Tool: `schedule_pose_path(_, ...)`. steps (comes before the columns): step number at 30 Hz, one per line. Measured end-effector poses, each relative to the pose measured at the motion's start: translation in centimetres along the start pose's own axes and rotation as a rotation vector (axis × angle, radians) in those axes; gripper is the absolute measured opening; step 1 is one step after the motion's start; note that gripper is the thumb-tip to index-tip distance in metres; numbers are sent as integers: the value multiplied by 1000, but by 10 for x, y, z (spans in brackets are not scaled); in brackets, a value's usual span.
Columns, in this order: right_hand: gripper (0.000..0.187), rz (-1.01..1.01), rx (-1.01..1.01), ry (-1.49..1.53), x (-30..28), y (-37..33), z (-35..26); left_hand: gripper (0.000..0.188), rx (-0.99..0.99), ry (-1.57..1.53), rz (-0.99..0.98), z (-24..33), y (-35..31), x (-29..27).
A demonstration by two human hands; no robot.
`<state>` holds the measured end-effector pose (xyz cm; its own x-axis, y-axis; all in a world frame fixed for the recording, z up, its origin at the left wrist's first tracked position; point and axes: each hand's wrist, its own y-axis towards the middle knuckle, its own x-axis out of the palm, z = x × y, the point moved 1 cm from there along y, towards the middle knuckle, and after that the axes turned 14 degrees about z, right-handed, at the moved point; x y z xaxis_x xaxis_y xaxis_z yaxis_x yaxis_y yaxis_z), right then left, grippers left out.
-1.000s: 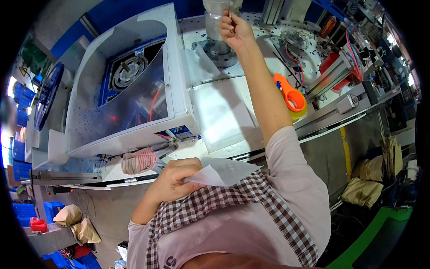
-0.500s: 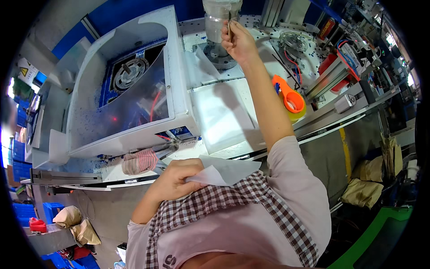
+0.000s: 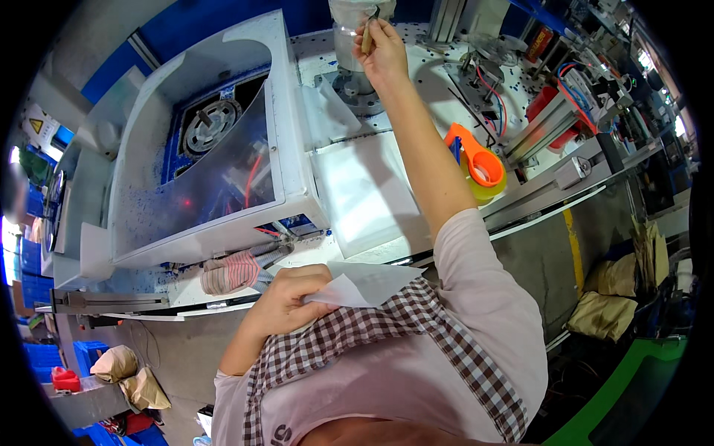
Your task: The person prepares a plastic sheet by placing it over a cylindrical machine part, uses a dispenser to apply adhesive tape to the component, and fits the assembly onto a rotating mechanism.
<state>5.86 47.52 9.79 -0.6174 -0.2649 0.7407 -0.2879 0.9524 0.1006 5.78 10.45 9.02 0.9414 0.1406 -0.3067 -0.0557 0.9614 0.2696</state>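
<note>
Close to my body, my left hand is closed on a thin, translucent white sheet, which sticks out to the right over the checked apron. My right arm reaches far forward. At its end my right hand grips a small wooden-handled tool with a short dark tip. That tip is up against a cylindrical post wrapped in clear film; whether it touches the post I cannot tell. More thin white sheet lies flat on the worktop beneath my right forearm.
At left stands a white machine housing with a clear panel. A striped knit glove lies before it. An orange tape dispenser sits right of my forearm, near an aluminium rail. Fixtures with red and blue tubes stand behind it.
My right hand has moved slightly up and left along the post, and the tool's wooden handle shows more. My left hand still holds the sheet. The whole view has shifted a little.
</note>
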Motion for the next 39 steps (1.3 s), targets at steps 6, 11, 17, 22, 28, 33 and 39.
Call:
schedule_pose_path(6,16,-48,90,145,5,2,-2,16,-5,1,-13,0,2,0)
schedule_pose_path(11,16,-434,-21,-79,7,-17,-15,16,-11,-3,-26,-7,0,-3)
schedule_pose_path(17,16,-293,91,38,14,-47,-27,15,2,-41,-31,-1,3,-2)
schedule_pose_path(22,17,22,168,47,-24,-8,-12,15,-10,-20,-19,-5,1,-2)
schedule_pose_path(28,17,-5,101,8,-5,-7,-11,15,-6,-11,-5,-5,-1,-3)
schedule_pose_path(33,18,-77,81,72,0,2,-10,14,-3,-11,6,-8,-2,-4)
schedule_pose_path(39,21,-614,-11,-307,17,-55,-12,14,40,-3,21,-12,0,-8)
